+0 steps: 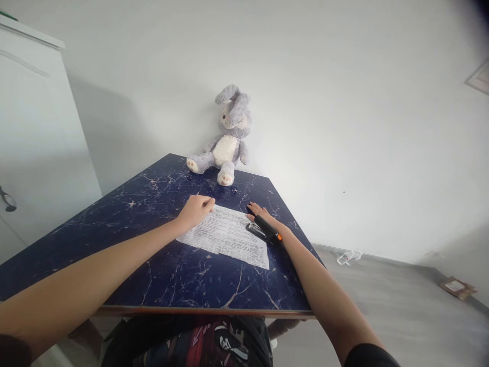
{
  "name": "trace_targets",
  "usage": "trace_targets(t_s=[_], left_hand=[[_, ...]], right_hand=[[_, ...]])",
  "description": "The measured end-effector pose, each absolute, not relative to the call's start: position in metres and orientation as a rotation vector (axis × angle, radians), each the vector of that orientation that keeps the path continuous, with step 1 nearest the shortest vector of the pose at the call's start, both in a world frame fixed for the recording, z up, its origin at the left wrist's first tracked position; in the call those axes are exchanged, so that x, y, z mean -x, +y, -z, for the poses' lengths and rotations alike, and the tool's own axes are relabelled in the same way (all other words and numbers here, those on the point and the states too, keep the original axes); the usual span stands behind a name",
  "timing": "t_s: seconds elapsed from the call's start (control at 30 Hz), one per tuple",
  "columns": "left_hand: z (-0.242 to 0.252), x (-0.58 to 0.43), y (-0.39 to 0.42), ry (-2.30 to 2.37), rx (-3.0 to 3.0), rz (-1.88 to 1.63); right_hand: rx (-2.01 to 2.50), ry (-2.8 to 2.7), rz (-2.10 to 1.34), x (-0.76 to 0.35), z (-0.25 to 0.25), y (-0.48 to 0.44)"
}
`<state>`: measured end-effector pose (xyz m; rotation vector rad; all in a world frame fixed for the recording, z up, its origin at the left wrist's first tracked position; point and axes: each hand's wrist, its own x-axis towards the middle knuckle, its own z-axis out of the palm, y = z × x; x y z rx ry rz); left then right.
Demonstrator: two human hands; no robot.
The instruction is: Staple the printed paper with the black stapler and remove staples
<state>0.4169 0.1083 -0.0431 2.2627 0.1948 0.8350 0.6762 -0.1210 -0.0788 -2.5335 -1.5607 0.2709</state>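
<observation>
A printed sheet of paper [225,232] lies flat on a dark blue marble-patterned table [153,275]. My left hand [196,210] rests at the sheet's upper left edge with its fingers curled in; whether they grip anything is hidden. Beyond the sheet's upper right edge, my right hand [264,211] lies palm down, fingers stretched out on the table. A black stapler [267,229] with an orange tip sits beside my right wrist, partly over the paper's right side.
A grey plush rabbit [225,148] sits at the table's far end against the white wall. To the left stands a white cabinet [38,127] with a dark handle. A clear plastic item [348,257] and a brown package [456,287] lie on the floor to the right.
</observation>
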Motion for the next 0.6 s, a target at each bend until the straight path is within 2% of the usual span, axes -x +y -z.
trace_targets(t_s=[0.43, 0.6], left_hand=[[0.040, -0.416, 0.108, 0.193, -2.279, -0.834], [0.019, -0.411, 0.135, 0.251, -2.292, -0.991]], right_hand=[[2.535, -1.556, -0.263, -0.679, 0.083, -0.119], [2.502, -1.595, -0.245, -0.674, 0.088, -0.101]])
